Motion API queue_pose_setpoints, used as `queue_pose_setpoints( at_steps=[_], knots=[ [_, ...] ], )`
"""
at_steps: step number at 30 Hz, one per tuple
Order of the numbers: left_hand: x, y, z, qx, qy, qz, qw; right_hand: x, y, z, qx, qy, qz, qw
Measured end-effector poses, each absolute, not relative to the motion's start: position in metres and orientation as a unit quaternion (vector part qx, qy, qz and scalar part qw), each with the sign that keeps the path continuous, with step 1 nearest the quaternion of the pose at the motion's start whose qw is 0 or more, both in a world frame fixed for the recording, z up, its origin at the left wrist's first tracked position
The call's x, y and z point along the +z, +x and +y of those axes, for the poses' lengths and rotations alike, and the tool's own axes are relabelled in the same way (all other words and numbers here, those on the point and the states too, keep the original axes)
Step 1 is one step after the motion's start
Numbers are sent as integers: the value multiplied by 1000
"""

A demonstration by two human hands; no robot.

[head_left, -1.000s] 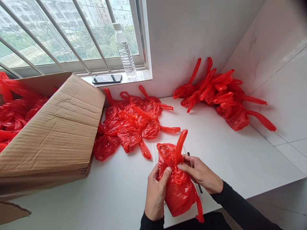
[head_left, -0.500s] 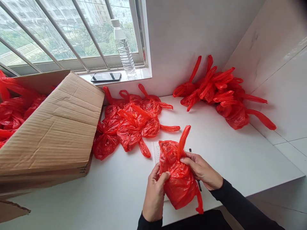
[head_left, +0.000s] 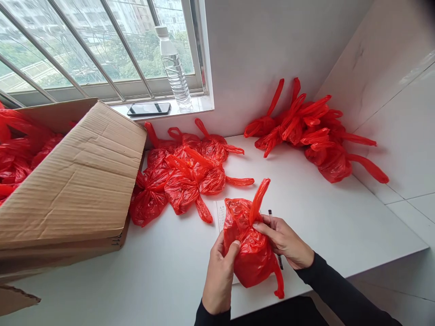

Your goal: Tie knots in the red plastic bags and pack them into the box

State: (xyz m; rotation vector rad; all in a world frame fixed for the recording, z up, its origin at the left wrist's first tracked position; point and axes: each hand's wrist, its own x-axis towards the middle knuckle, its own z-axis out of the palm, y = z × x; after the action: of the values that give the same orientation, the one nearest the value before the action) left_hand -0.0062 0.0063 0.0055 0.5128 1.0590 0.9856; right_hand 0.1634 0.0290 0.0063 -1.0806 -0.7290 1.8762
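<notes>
the left hand (head_left: pixel 219 274) and right hand (head_left: pixel 290 242) each pinch one side of a red plastic bag (head_left: pixel 253 265) over the handwritten sheet (head_left: pixel 220 215), with more red bags (head_left: pixel 181 192) beyond that sheet.

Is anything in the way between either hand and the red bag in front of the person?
Nothing visible is: the left hand and right hand both hold the red bag directly. The paper shows behind the bag and the pen behind the right hand; neither comes between.

1 bright barred window (head_left: pixel 102 50); a white table (head_left: pixel 163 271) meets pale walls (head_left: pixel 268 54).
</notes>
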Motion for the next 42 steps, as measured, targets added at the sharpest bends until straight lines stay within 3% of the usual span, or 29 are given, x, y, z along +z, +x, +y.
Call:
queue_pose_setpoints(
  at_steps=[42],
  knots=[
    [-1,-7,11,456,170,490,723,-2,161,34,742,-392,-295,458]
  ],
)
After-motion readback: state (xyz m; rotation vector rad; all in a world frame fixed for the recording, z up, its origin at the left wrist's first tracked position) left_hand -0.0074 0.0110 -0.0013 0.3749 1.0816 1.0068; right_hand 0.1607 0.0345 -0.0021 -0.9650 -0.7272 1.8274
